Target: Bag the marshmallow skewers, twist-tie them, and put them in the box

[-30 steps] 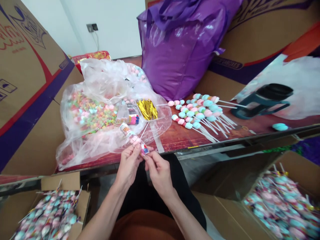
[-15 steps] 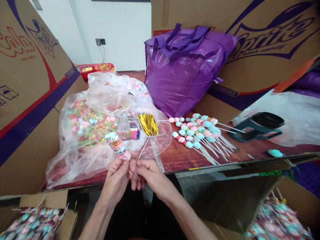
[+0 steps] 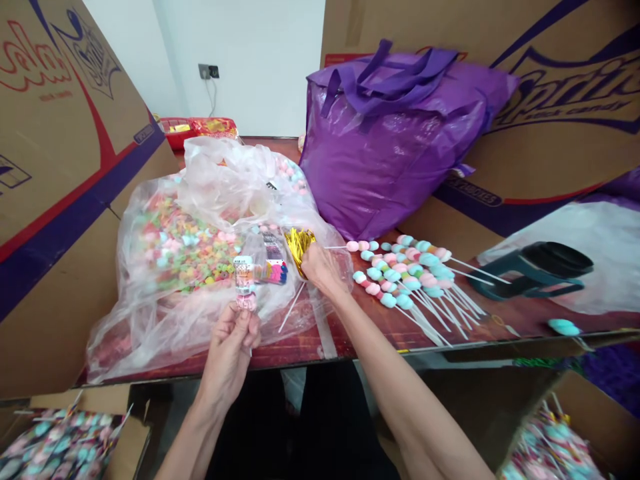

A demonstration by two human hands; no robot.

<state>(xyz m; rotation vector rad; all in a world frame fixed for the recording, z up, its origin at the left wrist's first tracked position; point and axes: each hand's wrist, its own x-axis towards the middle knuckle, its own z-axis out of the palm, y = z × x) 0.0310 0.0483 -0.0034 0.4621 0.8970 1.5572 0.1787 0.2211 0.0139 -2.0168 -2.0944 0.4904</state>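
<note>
My left hand (image 3: pixel 234 333) is closed around the lower end of a wrapped marshmallow skewer (image 3: pixel 244 283). Its clear printed wrapper is gathered just above my fingers, and it stands nearly upright. My right hand (image 3: pixel 320 267) reaches into a small clear tray of gold twist ties (image 3: pixel 299 245). Its fingers are bunched together on the ties, with the tips partly hidden. A bare white stick (image 3: pixel 291 308) lies between my hands. Right of my right hand, several unwrapped marshmallow skewers (image 3: pixel 415 270) are piled, sticks toward me.
A clear plastic bag of sweets (image 3: pixel 150 313) covers the table's left. Behind stands a purple bag (image 3: pixel 390 153); large cartons (image 3: pixel 565 150) flank it. A dark mug (image 3: pixel 540 267) lies at right. Open boxes with finished skewers (image 3: pixel 60 440) sit below the edge.
My right hand has left my left hand and moved forward to the gold ties. The wrapped skewer has turned more upright in my left hand. The view has shifted slightly.
</note>
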